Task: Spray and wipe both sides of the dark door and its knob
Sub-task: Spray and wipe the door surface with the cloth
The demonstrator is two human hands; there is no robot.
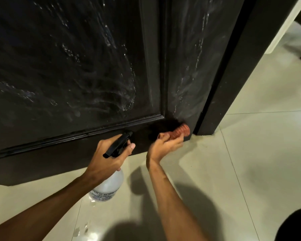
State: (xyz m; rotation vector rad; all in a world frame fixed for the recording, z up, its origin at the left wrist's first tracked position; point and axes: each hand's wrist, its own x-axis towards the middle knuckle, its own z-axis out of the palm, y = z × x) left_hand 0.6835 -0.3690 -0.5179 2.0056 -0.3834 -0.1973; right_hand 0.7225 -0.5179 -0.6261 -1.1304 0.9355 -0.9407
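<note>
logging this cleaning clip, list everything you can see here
dark panelled wooden door: one, black, fills left and centre, wet streaks across it
clear plastic spray bottle with black trigger head: one, clear and black, low in front of the door's bottom rail
reddish-orange ribbed cloth: one, reddish-orange, against the door's lower right corner
dark upright post: one, black, right of the door
glossy cream floor tiles: several, cream, below and right; droplets lower left
hands: two; left hand grips the bottle's neck, right hand grips the cloth
</note>
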